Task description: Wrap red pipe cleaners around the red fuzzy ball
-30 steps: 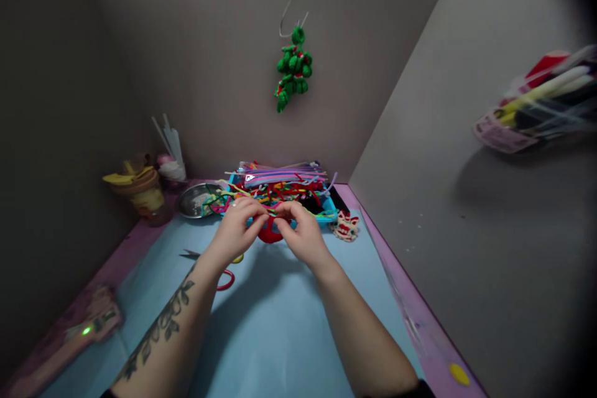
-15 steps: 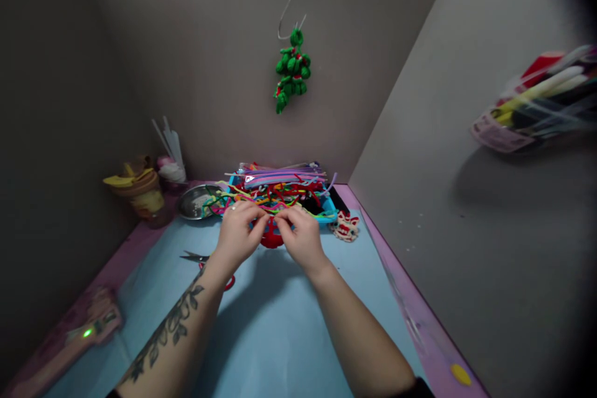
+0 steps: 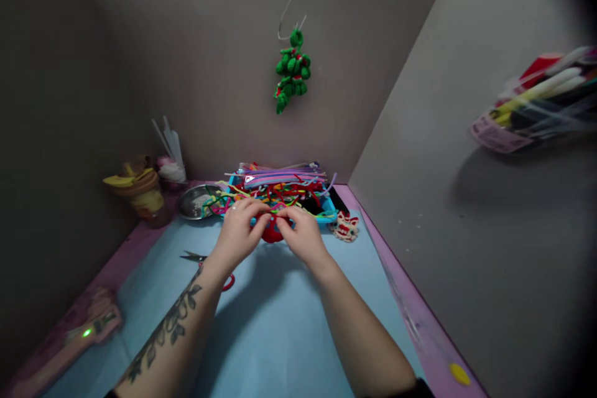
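Observation:
My left hand and my right hand meet over the blue mat, fingers pinched together on a small red fuzzy piece held between them. A ring shows on a left finger. Just behind the hands stands a blue tray heaped with coloured pipe cleaners. Scissors with red handles lie on the mat under my left wrist, partly hidden by the forearm.
A red-and-white fuzzy figure lies right of the tray. A metal dish, a yellow-brown cup and white sticks stand at back left. A green pipe-cleaner ornament hangs on the back wall. Grey partitions enclose the desk; a pink device lies front left.
Both hands stayed together on the red piece, fingers shifting slightly around it. The view moved a little.

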A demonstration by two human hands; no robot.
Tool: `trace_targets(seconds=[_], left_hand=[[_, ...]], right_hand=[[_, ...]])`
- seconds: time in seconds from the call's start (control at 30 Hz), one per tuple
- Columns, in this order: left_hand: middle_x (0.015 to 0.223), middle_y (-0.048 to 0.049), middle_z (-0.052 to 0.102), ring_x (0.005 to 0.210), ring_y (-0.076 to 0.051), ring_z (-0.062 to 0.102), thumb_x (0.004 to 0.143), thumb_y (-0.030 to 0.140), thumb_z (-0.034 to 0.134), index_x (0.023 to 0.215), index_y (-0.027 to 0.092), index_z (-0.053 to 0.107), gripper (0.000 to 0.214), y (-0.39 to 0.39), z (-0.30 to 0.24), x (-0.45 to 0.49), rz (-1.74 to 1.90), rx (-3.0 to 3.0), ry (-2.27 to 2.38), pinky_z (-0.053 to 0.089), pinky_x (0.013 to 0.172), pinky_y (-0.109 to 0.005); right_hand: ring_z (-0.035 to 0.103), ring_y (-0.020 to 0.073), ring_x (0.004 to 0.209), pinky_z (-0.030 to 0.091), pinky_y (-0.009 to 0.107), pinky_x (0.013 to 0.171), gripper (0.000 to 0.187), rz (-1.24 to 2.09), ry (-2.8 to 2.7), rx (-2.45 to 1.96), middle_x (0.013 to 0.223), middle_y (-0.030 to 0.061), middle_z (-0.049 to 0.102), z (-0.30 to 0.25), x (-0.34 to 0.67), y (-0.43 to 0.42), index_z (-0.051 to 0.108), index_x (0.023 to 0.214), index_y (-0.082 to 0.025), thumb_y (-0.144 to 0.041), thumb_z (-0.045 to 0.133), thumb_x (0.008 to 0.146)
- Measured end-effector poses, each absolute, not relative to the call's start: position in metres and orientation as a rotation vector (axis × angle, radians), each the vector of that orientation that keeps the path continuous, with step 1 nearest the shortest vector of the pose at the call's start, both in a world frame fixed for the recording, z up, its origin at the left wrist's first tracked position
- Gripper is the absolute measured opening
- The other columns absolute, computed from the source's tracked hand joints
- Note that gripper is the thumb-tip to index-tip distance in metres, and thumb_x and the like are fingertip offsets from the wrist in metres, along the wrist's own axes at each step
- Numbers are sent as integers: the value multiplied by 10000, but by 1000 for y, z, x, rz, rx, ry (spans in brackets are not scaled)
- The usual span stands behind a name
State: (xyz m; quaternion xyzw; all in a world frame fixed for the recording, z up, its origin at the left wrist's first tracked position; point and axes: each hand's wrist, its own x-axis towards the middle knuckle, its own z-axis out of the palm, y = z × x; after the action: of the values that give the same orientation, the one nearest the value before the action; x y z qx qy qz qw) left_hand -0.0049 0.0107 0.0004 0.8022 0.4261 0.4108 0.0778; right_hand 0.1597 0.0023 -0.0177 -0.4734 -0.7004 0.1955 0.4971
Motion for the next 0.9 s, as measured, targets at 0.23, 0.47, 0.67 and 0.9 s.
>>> trace_targets(seconds=[0.23,0.47,0.67,0.9], left_hand=[[1279,-142,539,1171,-273,518,807,383,612,1264,210,492,503,19,-14,2,1465,1754,1300,411,989,-483],[1048,-32,635,777,-157,636,650,360,801,1108,274,504,553,2,-10,27,1072,714,820,536,687,-360],[953,17,660,756,-117,630,631,264,809,1004,252,571,443,10,-7,19,1294,631,679,530,702,-294],[961,-13,682,778,-127,654,598,162,822,1115,228,562,582,17,-4,6,1442,629,677,522,657,-230]], right_hand=[[537,127,582,453,256,589,191,1026,-747,-936,655,-26,612,-32,153,21,567,740,-200,-361,644,672],[584,121,692,490,267,699,210,944,-591,-841,821,-9,639,-34,134,14,563,870,-213,-363,620,735],[562,122,701,473,263,727,139,1012,-843,-800,763,-15,617,-26,134,4,597,795,-196,-310,645,731],[607,163,789,485,324,823,242,1284,-1026,-770,846,3,671,-23,135,0,625,864,-213,-266,713,645]])
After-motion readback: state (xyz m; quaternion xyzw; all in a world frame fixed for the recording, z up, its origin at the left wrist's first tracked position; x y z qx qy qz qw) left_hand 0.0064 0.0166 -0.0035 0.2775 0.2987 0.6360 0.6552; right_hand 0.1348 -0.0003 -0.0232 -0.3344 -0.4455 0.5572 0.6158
